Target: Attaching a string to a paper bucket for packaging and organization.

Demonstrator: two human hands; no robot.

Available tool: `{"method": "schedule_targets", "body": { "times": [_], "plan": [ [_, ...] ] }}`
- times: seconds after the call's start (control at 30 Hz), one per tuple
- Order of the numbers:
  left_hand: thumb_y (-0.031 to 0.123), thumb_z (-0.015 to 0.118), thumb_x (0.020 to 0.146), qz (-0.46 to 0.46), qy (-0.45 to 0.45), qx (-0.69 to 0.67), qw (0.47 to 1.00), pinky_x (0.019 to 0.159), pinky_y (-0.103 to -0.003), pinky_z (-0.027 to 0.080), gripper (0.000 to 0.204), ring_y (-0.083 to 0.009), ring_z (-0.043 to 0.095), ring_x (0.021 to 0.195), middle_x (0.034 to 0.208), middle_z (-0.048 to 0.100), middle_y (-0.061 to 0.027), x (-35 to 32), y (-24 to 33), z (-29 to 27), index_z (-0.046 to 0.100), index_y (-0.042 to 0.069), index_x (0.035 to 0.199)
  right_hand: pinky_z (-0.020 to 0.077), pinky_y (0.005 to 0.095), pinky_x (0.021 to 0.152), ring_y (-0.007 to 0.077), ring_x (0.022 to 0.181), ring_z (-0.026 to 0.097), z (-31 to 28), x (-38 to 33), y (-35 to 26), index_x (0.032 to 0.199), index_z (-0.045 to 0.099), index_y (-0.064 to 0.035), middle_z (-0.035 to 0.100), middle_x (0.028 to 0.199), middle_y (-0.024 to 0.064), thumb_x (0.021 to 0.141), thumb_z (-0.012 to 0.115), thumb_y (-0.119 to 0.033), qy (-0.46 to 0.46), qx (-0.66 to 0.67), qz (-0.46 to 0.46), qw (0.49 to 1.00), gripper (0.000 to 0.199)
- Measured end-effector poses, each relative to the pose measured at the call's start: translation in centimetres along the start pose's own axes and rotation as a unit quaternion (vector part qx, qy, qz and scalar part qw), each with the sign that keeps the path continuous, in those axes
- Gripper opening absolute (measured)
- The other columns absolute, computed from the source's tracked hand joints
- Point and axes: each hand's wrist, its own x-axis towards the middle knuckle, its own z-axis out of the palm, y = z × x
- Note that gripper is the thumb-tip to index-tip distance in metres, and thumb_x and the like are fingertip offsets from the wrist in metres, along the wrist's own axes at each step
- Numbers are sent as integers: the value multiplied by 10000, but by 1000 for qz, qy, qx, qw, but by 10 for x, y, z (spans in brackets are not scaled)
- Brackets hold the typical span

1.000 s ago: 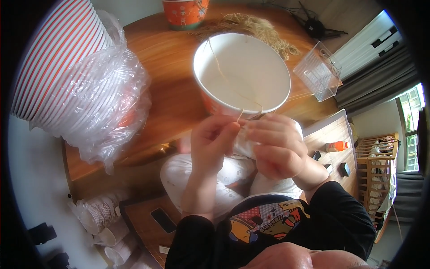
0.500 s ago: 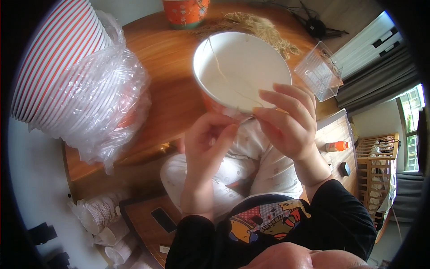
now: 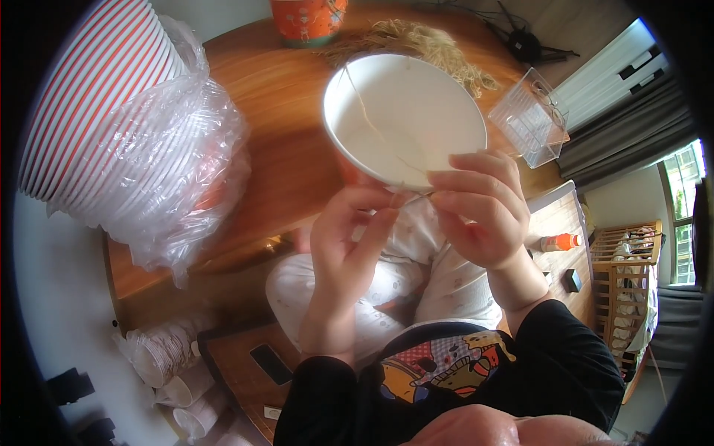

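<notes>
A large paper bucket (image 3: 439,97), white inside and orange outside, tilts its open mouth toward me at the table's near edge. A thin tan twine strand (image 3: 361,100) hangs over its far rim and runs down inside toward the near rim. My left hand (image 3: 343,234) is closed at the near rim, thumb and forefinger pinched on the strand's end. Right beside it, my right hand (image 3: 483,208) pinches the strand too, its other fingers bent over the rim. The fingertips almost meet, and they hide the exact spot where the strand passes the rim.
Nested paper buckets (image 3: 89,104) in a clear plastic bag (image 3: 178,160) stand at the left. Behind the bucket lie a twine bundle (image 3: 428,44) and an orange bucket (image 3: 309,22). A clear box (image 3: 529,119) sits at the right. A phone (image 3: 271,364) lies lower left.
My right hand has moved down and slightly left, bringing its fingertips close to my left hand's. My left hand and the bucket have shifted slightly to the right.
</notes>
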Motion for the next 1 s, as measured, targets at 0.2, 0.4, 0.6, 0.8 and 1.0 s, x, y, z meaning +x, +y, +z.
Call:
{"method": "schedule_targets", "body": {
  "times": [0.2, 0.4, 0.6, 0.8, 1.0],
  "plan": [
    [75, 634, 946, -2, -17, 8, 1000, 712, -215, 491, 132, -93, 642, 856, 988, 700, -90, -3, 0, 2, 592, -13, 1034, 471, 377, 830, 229, 945, 654, -6, 1, -3, 932, 674, -108, 722, 962, -2, 705, 787, -69, -5, -7, -12, 1000, 257],
    [13, 629, 931, -16, -13, 9, 1000, 726, -218, 506, 119, -106, 658, 862, 990, 694, -106, -4, -3, 8, 582, -19, 1036, 464, 371, 781, 219, 887, 645, -6, -4, -7, 960, 664, -107, 698, 894, -1, 693, 807, -73, 15, -2, -11, 1000, 305],
    [-19, 616, 925, -39, -21, 11, 999, 705, -225, 529, 107, -129, 672, 845, 992, 683, -108, -4, -6, 16, 570, -20, 1021, 462, 373, 775, 219, 878, 633, -6, -11, -12, 951, 669, -109, 669, 861, -1, 666, 821, -73, 1, -5, 26, 1000, 324],
    [-24, 615, 925, 1, 4, -9, 1000, 681, -225, 536, 97, -140, 680, 838, 972, 690, -133, -6, -9, 20, 563, -29, 1007, 458, 384, 795, 220, 905, 627, -6, -15, -11, 957, 665, -112, 679, 871, -8, 661, 823, -76, -8, -19, 16, 1000, 337],
    [-26, 631, 919, 35, 20, 50, 998, 686, -226, 541, 106, -144, 685, 838, 930, 701, -139, -6, -15, 19, 563, -32, 1001, 440, 415, 778, 254, 878, 627, -9, -13, -13, 1002, 629, -79, 710, 869, 37, 674, 823, -18, -17, 11, -3, 1000, 386]
  ]
}}
